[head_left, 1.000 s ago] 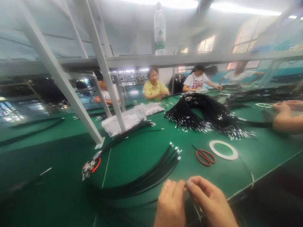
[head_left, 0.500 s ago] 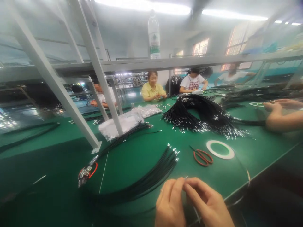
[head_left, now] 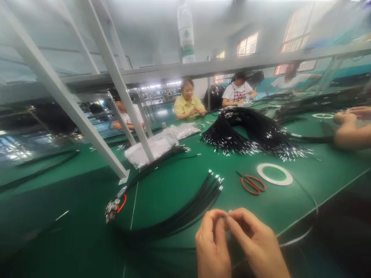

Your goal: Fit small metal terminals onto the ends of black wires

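Observation:
My left hand [head_left: 213, 243] and my right hand [head_left: 256, 243] meet at the fingertips near the bottom of the view. Both are closed in a pinch around a small silvery tip [head_left: 229, 212]; the fingers hide the rest of it. Left of the hands, a curved bundle of black cables [head_left: 185, 208] with silvery ends lies on the green table [head_left: 171, 181]. Red-handled scissors [head_left: 252, 184] lie beyond my right hand. Beside them is a flat roll of white tape [head_left: 275, 174], its loose strip [head_left: 300, 238] trailing over the table edge toward my right hand.
A large heap of black cables [head_left: 246, 131] lies farther back. Grey shelf posts [head_left: 116, 73] stand at left near white plastic bags [head_left: 153, 148]. Another bundle's silvery ends [head_left: 113, 210] lie by a red handle. A co-worker's hands [head_left: 348, 123] are at right; several people sit opposite.
The view has shifted slightly, so the table things appear a little farther right and higher. Both my hands stay pinched together; my left fingers are bent a bit more.

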Action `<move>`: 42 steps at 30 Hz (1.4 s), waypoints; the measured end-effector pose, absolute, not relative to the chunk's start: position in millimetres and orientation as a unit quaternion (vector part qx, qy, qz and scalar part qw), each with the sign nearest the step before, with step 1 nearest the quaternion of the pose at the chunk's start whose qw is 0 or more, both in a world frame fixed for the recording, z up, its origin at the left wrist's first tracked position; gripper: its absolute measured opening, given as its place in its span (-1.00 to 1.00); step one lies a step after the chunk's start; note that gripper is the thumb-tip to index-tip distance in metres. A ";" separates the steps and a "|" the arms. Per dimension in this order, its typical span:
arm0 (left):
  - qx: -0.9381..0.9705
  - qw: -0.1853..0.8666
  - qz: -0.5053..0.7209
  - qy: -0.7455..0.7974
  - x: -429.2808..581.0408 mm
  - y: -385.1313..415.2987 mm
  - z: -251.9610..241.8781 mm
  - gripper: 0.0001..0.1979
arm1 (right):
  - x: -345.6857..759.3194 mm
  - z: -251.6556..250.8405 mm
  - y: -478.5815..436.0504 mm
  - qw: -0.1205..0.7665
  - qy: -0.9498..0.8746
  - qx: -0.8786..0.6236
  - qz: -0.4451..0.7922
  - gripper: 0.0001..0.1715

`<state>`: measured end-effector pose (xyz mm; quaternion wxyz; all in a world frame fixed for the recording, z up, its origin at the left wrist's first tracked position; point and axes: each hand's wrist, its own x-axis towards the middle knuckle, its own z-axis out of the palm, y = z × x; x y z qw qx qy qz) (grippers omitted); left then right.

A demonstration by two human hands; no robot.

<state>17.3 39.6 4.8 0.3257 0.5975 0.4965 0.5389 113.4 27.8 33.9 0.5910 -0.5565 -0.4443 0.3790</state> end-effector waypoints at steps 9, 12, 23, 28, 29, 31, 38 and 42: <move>0.520 0.463 0.549 0.462 11.0 42.8 16.7 -0.79 | 115.9 32.5 27.5 0.579 -0.463 -0.553 0.379 -0.70; 0.516 0.479 0.544 0.457 10.2 43.5 23.7 -0.85 | 117.3 32.9 25.7 0.584 -0.463 -0.555 0.370 -0.74; 0.613 0.240 0.559 0.504 23.0 37.3 16.2 -0.86 | 118.6 33.0 24.0 0.565 -0.499 -0.569 0.330 -0.74; 0.602 0.246 0.568 0.504 22.5 36.9 11.7 -0.86 | 122.2 30.8 27.5 0.543 -0.531 -0.556 0.337 -0.74; 0.596 0.265 0.564 0.507 21.3 37.6 10.6 -0.89 | 123.1 29.8 28.3 0.541 -0.530 -0.556 0.342 -0.75; 0.581 0.315 0.559 0.501 18.5 39.0 8.6 -0.87 | 124.8 28.4 29.6 0.542 -0.522 -0.557 0.351 -0.75; 0.585 0.324 0.543 0.508 11.2 38.5 15.5 -0.91 | 127.0 25.8 29.3 0.536 -0.513 -0.567 0.358 -0.71; 0.612 0.309 0.519 0.510 9.4 40.1 17.9 -0.88 | 127.5 23.2 28.2 0.527 -0.523 -0.564 0.361 -0.72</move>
